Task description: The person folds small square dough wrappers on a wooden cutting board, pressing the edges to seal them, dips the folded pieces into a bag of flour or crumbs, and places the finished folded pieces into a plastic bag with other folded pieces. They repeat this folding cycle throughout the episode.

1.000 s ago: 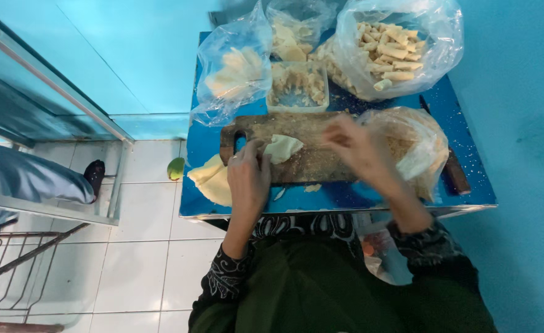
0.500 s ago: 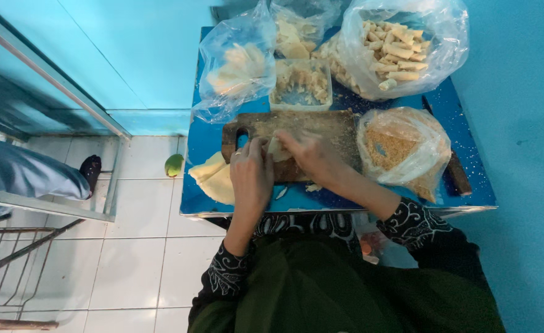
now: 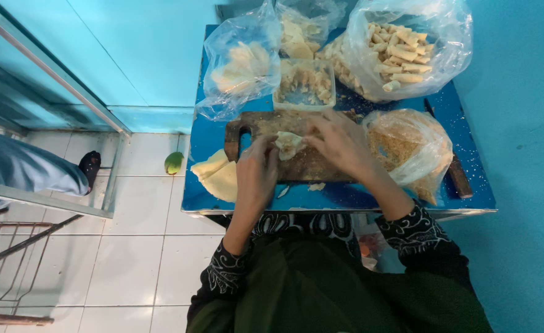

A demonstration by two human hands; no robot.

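Both my hands meet over a brown wooden cutting board (image 3: pixel 256 123) on a blue table (image 3: pixel 463 200). My left hand (image 3: pixel 256 172) and my right hand (image 3: pixel 339 145) pinch a small pale dough wrapper (image 3: pixel 288 145) between their fingertips, folding it. A stack of flat pale wrappers (image 3: pixel 217 176) lies at the table's left front corner, just left of my left hand. A clear bag of brown crumbly filling (image 3: pixel 410 151) sits open to the right of my right hand.
At the back stand a clear tub of filled pieces (image 3: pixel 302 83), a bag of folded wrappers (image 3: pixel 241 65) and a large bag of rolled pieces (image 3: pixel 401 52). A dark knife handle (image 3: pixel 457 176) lies at right. A green fruit (image 3: pixel 174 163) and another person's leg (image 3: pixel 31 169) are on the tiled floor.
My right hand came back from the filling bag at right to the board's middle and joined my left hand on the wrapper, which is now being folded.
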